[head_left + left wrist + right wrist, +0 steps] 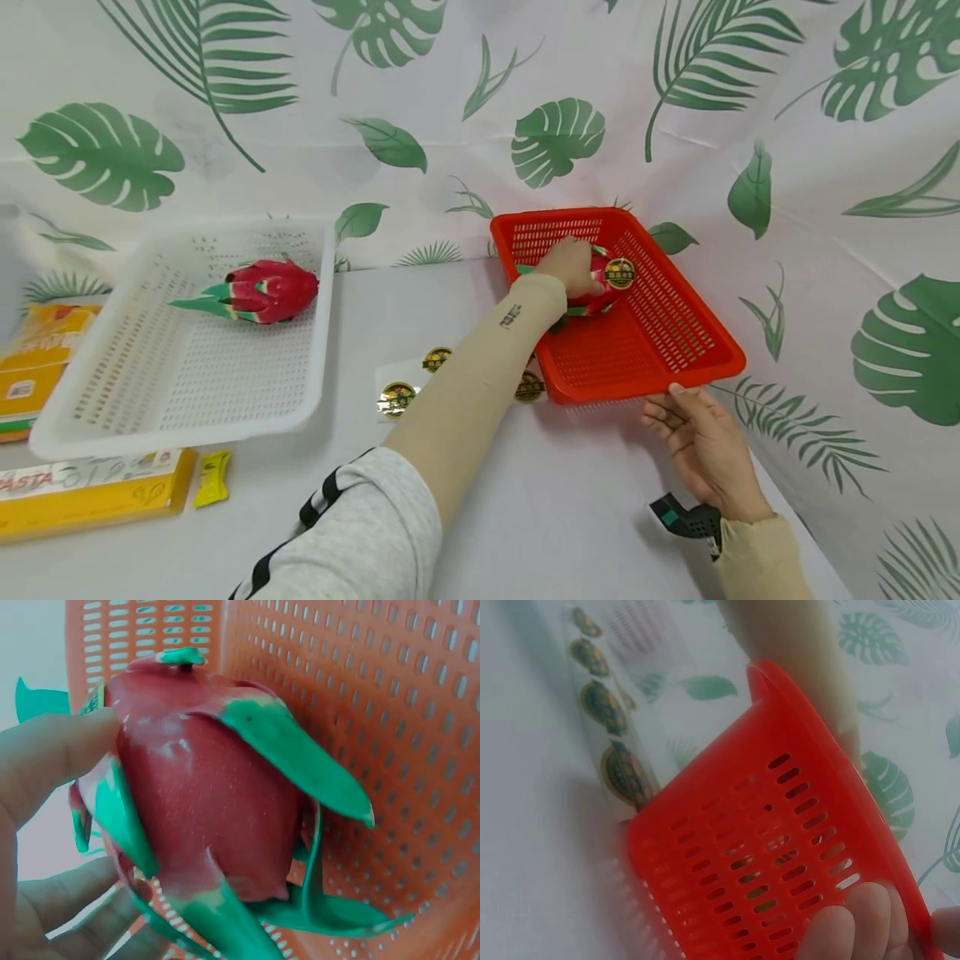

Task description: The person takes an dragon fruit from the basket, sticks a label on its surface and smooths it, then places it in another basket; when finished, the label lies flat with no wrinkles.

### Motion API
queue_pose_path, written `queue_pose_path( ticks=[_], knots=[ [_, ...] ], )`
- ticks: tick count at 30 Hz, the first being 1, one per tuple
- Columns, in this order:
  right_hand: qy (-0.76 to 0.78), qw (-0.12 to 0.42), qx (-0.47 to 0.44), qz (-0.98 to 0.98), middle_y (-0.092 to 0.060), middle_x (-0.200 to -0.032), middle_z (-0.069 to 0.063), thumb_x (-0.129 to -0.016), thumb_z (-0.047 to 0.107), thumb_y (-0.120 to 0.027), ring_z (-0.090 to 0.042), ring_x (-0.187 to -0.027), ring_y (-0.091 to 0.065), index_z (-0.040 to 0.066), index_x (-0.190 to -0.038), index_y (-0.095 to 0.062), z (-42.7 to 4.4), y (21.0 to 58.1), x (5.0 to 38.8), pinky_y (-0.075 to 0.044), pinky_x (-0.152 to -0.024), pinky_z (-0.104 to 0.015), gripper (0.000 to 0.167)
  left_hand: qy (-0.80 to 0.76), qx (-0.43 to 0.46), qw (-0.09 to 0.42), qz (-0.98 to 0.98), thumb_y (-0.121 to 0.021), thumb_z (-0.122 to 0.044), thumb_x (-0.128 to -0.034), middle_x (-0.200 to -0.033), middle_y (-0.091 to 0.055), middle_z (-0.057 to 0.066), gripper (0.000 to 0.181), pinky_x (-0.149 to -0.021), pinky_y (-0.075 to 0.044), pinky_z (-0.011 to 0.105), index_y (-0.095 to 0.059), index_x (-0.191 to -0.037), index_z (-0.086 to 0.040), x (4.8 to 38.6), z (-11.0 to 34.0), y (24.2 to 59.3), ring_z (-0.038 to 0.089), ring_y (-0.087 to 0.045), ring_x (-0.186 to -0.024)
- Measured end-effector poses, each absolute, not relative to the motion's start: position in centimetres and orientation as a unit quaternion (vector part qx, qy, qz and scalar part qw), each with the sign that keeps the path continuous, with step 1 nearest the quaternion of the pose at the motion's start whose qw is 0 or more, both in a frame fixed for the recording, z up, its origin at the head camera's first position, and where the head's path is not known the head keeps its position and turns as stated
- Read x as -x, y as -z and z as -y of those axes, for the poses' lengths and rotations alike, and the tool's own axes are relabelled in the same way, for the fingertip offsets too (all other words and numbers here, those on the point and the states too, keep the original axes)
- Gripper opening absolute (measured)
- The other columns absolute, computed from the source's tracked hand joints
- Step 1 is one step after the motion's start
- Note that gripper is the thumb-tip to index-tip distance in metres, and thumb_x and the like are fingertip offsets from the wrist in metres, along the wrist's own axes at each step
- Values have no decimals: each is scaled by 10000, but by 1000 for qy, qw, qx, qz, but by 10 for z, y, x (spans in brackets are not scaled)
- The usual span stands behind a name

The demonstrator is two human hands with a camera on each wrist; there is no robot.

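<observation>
My left hand reaches into the red basket and grips a dragon fruit with a round black-and-gold sticker on its skin. In the left wrist view the pink fruit with green scales sits between thumb and fingers, beside the basket's slotted wall. At the basket's near right corner my right hand pinches the rim. The right wrist view has its fingers against the outer wall and the thumb at the rim.
Left stands a white basket holding another dragon fruit. A sheet of round stickers lies partly under my left forearm. A yellow pasta box, a small yellow packet and an orange bag surround the white basket.
</observation>
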State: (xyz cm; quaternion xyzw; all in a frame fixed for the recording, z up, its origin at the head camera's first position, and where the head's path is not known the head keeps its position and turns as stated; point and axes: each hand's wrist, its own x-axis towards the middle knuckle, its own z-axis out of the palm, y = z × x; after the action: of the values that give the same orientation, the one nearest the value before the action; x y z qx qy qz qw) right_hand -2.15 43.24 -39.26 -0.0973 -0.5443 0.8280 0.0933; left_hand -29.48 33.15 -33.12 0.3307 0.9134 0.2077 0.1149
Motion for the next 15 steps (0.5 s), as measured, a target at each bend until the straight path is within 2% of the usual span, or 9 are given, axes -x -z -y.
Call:
queue_pose_path(
  ticks=[5,8,10,15],
  knots=[
    [-831,86,85,542,-786,-1009,-34,-1119,143,-443,-166,-912,-749,89,-979,-610,-430,393,23,-623,-858,-269,224,-230,-342,110,-904,-764,-399,-940,-1170,-675,-33,459,-919,-543,226,-611,-1275,-123,291,-314,322,105,-584,-1008],
    [-835,80,83,537,-773,-1005,-44,-1124,160,-434,-185,-921,-751,65,-1034,-606,-430,393,25,-625,-863,-279,216,-253,-348,118,-895,-772,-389,-935,-1125,-684,-37,455,-872,-549,209,-618,-1268,-119,290,-310,315,100,-601,-970],
    [-840,77,83,531,-767,-1007,-52,-1126,173,-428,-195,-924,-753,53,-1091,-584,-430,393,26,-626,-866,-284,200,-261,-349,123,-892,-772,-390,-934,-1177,-679,-42,483,-906,-547,205,-616,-1308,-129,289,-307,310,94,-594,-1023],
    [-848,68,87,519,-763,-1017,-58,-1127,194,-429,-209,-924,-755,72,-1186,-538,-426,391,30,-629,-872,-296,174,-278,-355,124,-884,-754,-393,-949,-1424,-634,-33,596,-1072,-514,230,-567,-1468,-166,283,-294,293,98,-576,-1243]
  ],
)
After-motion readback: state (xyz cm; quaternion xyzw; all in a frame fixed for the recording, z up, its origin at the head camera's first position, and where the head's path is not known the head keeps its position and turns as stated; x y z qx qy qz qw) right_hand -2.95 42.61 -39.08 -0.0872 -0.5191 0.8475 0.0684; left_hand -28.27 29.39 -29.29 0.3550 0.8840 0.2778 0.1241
